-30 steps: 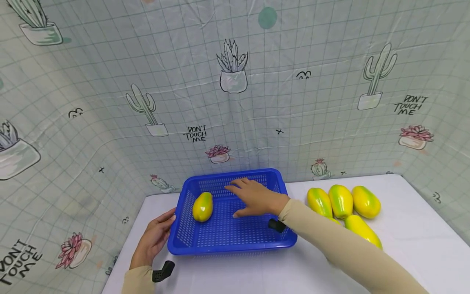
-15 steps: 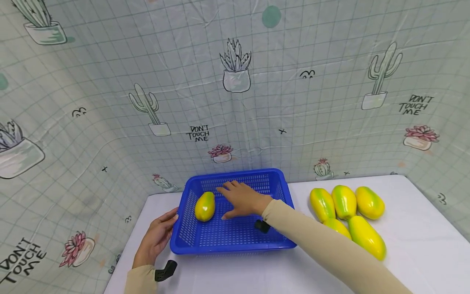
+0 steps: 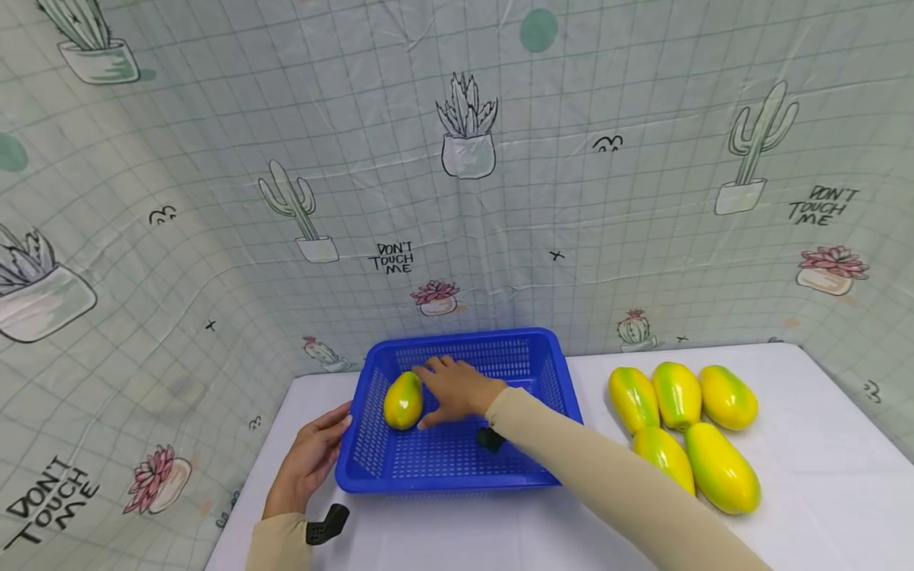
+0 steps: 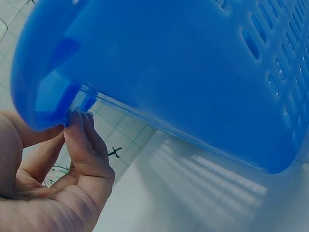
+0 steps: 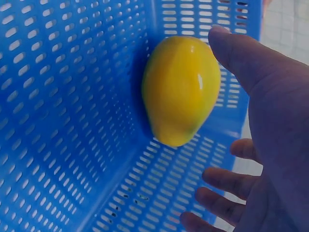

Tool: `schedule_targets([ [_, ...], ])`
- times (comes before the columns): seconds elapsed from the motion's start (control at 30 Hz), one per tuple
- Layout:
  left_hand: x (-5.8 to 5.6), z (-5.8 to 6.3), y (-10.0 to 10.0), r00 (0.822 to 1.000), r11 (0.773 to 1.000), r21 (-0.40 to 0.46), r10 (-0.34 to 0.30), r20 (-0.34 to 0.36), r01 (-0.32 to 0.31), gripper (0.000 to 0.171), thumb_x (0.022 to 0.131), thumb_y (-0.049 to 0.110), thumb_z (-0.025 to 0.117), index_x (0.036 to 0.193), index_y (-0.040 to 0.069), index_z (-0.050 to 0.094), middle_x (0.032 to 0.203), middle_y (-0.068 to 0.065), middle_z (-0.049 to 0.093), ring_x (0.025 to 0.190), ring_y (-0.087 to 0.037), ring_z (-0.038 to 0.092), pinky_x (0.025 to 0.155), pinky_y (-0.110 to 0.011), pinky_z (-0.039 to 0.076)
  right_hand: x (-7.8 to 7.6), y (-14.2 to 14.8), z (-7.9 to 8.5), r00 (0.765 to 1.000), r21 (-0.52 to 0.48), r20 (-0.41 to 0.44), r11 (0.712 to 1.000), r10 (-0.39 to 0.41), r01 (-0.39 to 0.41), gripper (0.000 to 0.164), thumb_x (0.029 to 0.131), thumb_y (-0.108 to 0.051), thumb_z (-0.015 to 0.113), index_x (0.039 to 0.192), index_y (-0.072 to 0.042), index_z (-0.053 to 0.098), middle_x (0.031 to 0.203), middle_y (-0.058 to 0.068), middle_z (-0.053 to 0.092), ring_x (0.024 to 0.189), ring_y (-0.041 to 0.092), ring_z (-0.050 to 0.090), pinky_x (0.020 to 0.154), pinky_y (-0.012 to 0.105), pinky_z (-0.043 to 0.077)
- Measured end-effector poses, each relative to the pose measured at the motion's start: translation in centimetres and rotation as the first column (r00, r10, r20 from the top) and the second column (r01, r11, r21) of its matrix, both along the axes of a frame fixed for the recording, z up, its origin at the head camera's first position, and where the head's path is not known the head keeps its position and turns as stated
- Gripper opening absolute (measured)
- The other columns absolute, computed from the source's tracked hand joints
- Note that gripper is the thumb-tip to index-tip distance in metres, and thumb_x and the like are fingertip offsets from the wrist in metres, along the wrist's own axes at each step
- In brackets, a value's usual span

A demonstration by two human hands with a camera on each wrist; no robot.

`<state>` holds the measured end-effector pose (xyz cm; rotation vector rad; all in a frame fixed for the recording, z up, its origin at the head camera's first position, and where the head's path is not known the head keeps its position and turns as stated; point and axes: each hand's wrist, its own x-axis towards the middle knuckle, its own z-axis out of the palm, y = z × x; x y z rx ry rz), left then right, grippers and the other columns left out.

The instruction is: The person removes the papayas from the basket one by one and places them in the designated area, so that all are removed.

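A blue plastic basket (image 3: 457, 484) with slotted walls stands on the table. Inside, at its left end, lies one glossy yellow-green papaya (image 3: 402, 403). My left hand (image 3: 307, 460) grips the basket's left rim; in the left wrist view its thumb and fingers pinch the rim's edge. My right hand (image 3: 457, 388) reaches into the basket with spread fingers, just right of the papaya. From the right wrist, the thumb (image 5: 236, 53) shows beside the papaya's broad end, and the other fingers (image 5: 231, 180) extend over the basket floor. That hand holds nothing.
Several more papayas, one of them a papaya (image 3: 724, 468) at the front, lie grouped on the white tablecloth (image 3: 807, 436) right of the basket, beyond my right forearm. A patterned cloth (image 3: 500, 238) hangs close behind the basket and along both sides.
My right hand has moved left inside the basket, up to the papaya, fingers still spread. The left hand keeps its hold on the rim. The head view has shifted slightly.
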<state>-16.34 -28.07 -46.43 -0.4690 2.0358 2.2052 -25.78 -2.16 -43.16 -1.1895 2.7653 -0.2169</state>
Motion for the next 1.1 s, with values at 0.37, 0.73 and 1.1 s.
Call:
schedule_targets([
  [0.37, 0.0, 0.0, 0.1, 1.0, 1.0, 0.006, -0.003, -0.009, 0.003, 0.055, 0.109, 0.003, 0.053, 0.16, -0.007, 0.035, 0.11, 0.007, 0.072, 0.095, -0.004, 0.067, 0.082, -0.019, 0.057, -0.4, -1.3, -0.8, 0.998, 0.026, 0.047, 0.999, -0.031, 0.03, 0.095, 0.092, -0.059, 0.076, 0.164, -0.01, 0.037, 0.158, 0.015, 0.047, 0.144, 0.034, 0.047, 0.118, 0.048, 0.044],
  [0.73, 0.1, 0.0, 0.1, 1.0, 1.0, 0.002, 0.0, -0.008, 0.0, 0.056, 0.109, 0.004, 0.054, 0.161, -0.007, 0.035, 0.108, 0.007, 0.072, 0.094, -0.004, 0.066, 0.08, -0.019, 0.057, -0.3, -2.7, -1.4, 0.999, 0.042, 0.042, 0.999, -0.017, 0.015, 0.091, 0.091, -0.062, 0.076, 0.161, -0.017, 0.041, 0.151, 0.013, 0.05, 0.137, 0.031, 0.051, 0.113, 0.046, 0.048],
  [1.1, -0.1, -0.1, 0.0, 1.0, 1.0, 0.002, 0.006, -0.004, -0.006, 0.055, 0.11, 0.005, 0.054, 0.161, -0.005, 0.036, 0.111, 0.007, 0.071, 0.096, -0.004, 0.066, 0.082, -0.019, 0.057, -0.1, -3.8, -1.6, 0.999, 0.053, 0.034, 0.998, -0.023, 0.021, 0.089, 0.09, -0.063, 0.076, 0.159, -0.017, 0.043, 0.15, 0.013, 0.052, 0.135, 0.03, 0.053, 0.113, 0.044, 0.048],
])
